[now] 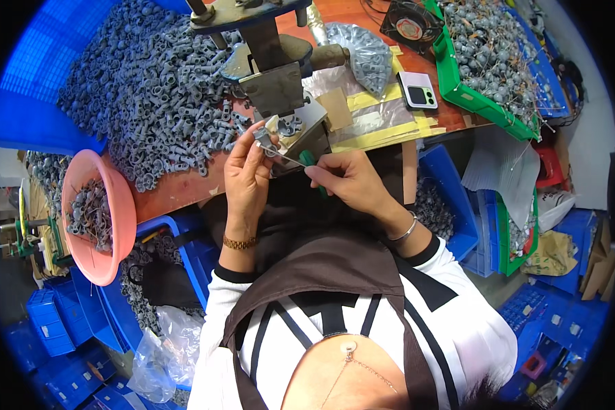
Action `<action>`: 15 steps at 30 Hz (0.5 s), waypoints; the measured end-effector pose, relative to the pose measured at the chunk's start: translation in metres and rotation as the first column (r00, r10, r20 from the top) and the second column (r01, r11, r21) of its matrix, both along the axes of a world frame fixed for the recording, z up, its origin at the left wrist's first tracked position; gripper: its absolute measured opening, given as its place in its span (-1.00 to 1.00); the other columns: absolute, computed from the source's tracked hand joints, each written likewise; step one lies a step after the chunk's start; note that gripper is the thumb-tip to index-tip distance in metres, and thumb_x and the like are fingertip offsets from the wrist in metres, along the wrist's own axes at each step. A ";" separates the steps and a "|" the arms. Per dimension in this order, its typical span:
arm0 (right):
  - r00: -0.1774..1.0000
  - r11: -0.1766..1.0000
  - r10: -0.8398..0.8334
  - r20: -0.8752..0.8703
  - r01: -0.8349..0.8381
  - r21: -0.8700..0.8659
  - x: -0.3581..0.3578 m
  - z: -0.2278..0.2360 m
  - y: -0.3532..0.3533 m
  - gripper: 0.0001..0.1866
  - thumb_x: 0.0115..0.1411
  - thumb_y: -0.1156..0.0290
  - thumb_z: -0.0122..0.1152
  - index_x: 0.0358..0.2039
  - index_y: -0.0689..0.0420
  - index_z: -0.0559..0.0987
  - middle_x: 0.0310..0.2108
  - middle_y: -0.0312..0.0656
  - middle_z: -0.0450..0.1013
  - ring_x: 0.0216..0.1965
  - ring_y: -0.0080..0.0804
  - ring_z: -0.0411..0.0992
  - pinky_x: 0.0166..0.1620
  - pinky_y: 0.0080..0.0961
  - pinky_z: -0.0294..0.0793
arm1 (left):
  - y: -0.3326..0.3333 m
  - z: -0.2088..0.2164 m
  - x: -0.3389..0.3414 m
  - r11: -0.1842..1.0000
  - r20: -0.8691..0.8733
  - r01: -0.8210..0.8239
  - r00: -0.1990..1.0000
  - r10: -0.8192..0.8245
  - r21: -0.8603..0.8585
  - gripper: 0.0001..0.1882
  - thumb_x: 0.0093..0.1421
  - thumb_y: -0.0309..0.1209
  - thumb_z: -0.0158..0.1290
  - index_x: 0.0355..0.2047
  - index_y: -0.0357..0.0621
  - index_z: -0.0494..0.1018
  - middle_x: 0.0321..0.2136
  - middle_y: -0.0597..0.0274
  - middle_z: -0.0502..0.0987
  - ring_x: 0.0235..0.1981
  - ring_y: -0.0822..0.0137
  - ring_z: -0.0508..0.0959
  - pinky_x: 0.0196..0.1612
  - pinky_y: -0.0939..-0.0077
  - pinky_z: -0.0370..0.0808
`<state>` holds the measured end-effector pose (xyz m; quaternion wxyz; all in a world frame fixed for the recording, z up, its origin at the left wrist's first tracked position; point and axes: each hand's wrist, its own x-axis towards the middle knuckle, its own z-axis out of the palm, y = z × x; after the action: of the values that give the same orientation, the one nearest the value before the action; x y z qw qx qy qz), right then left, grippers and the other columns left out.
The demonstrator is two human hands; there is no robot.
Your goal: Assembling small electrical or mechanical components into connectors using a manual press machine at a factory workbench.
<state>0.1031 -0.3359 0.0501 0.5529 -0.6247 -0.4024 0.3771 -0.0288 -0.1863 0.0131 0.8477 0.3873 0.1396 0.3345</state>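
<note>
My left hand [247, 169] is raised in front of the press, its fingers pinching a small grey plastic fitting [262, 137]. From the right, my right hand [352, 179] grips a thin metal rod tool [290, 160] with a green handle [307, 158]. The rod's tip reaches the fitting; whether it sits inside or only touches it is too small to tell. Just beyond my left fingers, several more grey fittings [291, 126] lie on the metal base of the bench press [273, 89].
A large heap of grey fittings [164, 89] covers the table's left. At the right lie a phone [417, 90], a bagged bunch of parts [369, 58], a fan [410, 26] and a green crate [451, 82]. A pink basin [126, 219] stands left; blue bins [451, 198] flank my lap.
</note>
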 end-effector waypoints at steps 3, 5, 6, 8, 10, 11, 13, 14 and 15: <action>1.000 0.998 0.007 -0.005 -0.007 -0.060 -0.001 0.002 -0.001 -0.73 0.19 0.39 0.18 -0.61 0.25 0.56 -0.70 -0.36 0.38 -0.68 -0.72 0.27 -0.59 -0.72 0.18 | -0.002 0.005 0.001 0.995 -0.032 -0.072 0.997 0.074 0.071 -0.63 0.31 -0.50 -0.07 0.12 -0.29 0.30 -0.10 0.17 0.50 -0.13 0.42 0.52 -0.15 0.57 0.49; 0.999 0.999 -0.024 -0.034 0.023 -0.033 -0.002 -0.003 -0.002 -0.72 0.17 0.38 0.19 -0.63 0.25 0.55 -0.72 -0.37 0.37 -0.69 -0.71 0.27 -0.60 -0.71 0.17 | 0.000 0.005 0.000 0.989 -0.016 -0.076 0.997 0.079 0.128 -0.63 0.30 -0.51 -0.06 0.11 -0.30 0.31 -0.11 0.18 0.50 -0.15 0.43 0.52 -0.13 0.59 0.47; 0.999 0.999 -0.027 -0.033 0.026 -0.032 -0.002 -0.002 -0.003 -0.72 0.17 0.38 0.19 -0.63 0.25 0.55 -0.72 -0.37 0.37 -0.69 -0.71 0.27 -0.60 -0.71 0.17 | -0.001 0.004 0.000 0.989 -0.015 -0.073 0.997 0.076 0.129 -0.63 0.30 -0.51 -0.06 0.11 -0.30 0.31 -0.11 0.18 0.50 -0.15 0.43 0.52 -0.13 0.59 0.47; 0.998 0.997 -0.037 -0.050 0.034 -0.064 -0.002 0.002 -0.005 -0.72 0.18 0.37 0.18 -0.63 0.24 0.56 -0.72 -0.37 0.37 -0.70 -0.69 0.28 -0.60 -0.70 0.17 | -0.002 0.003 0.001 0.976 -0.017 -0.105 0.994 0.110 0.192 -0.63 0.30 -0.51 -0.05 0.11 -0.30 0.31 -0.12 0.20 0.50 -0.15 0.44 0.51 -0.11 0.60 0.45; 0.998 0.998 -0.031 -0.056 0.028 -0.064 -0.003 0.006 -0.006 -0.72 0.18 0.37 0.18 -0.62 0.25 0.56 -0.72 -0.37 0.37 -0.69 -0.69 0.28 -0.58 -0.70 0.18 | -0.004 0.002 0.002 0.958 -0.040 -0.116 0.991 0.131 0.264 -0.62 0.29 -0.51 -0.04 0.11 -0.29 0.31 -0.13 0.20 0.50 -0.15 0.44 0.51 -0.10 0.59 0.45; 0.998 0.998 -0.023 -0.065 0.019 -0.065 -0.004 0.008 -0.006 -0.72 0.18 0.36 0.18 -0.61 0.25 0.56 -0.71 -0.36 0.37 -0.68 -0.69 0.29 -0.57 -0.70 0.19 | -0.006 0.002 0.003 0.934 -0.063 -0.125 0.986 0.155 0.334 -0.62 0.29 -0.52 -0.04 0.12 -0.28 0.30 -0.13 0.20 0.50 -0.16 0.44 0.51 -0.09 0.58 0.44; 0.997 0.999 -0.023 -0.080 0.020 -0.039 -0.006 0.007 -0.004 -0.72 0.19 0.37 0.17 -0.60 0.25 0.56 -0.70 -0.36 0.38 -0.67 -0.70 0.29 -0.56 -0.70 0.20 | -0.016 0.008 0.006 0.979 -0.016 -0.112 0.993 0.116 0.173 -0.60 0.29 -0.53 -0.04 0.13 -0.28 0.28 -0.16 0.19 0.51 -0.17 0.43 0.51 -0.07 0.58 0.44; 0.995 1.000 -0.019 -0.098 0.017 -0.014 -0.007 0.007 -0.002 -0.73 0.20 0.37 0.16 -0.59 0.25 0.56 -0.69 -0.36 0.39 -0.66 -0.70 0.29 -0.54 -0.71 0.20 | -0.021 0.010 0.007 0.996 0.032 -0.087 0.996 0.087 0.007 -0.59 0.28 -0.54 -0.05 0.14 -0.28 0.26 -0.18 0.19 0.51 -0.17 0.42 0.51 -0.06 0.57 0.43; 0.995 1.000 -0.021 -0.097 0.019 -0.014 -0.009 0.005 0.001 -0.73 0.20 0.37 0.16 -0.59 0.25 0.56 -0.69 -0.36 0.39 -0.66 -0.70 0.29 -0.54 -0.71 0.20 | -0.026 0.009 0.006 1.000 0.055 -0.027 0.998 0.027 -0.016 -0.57 0.28 -0.58 -0.06 0.16 -0.27 0.23 -0.20 0.18 0.51 -0.15 0.39 0.51 -0.05 0.55 0.42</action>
<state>0.0945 -0.3351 0.0553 0.5715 -0.6132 -0.3662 0.4041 -0.0223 -0.2121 0.0218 0.8495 0.3696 0.1238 0.3555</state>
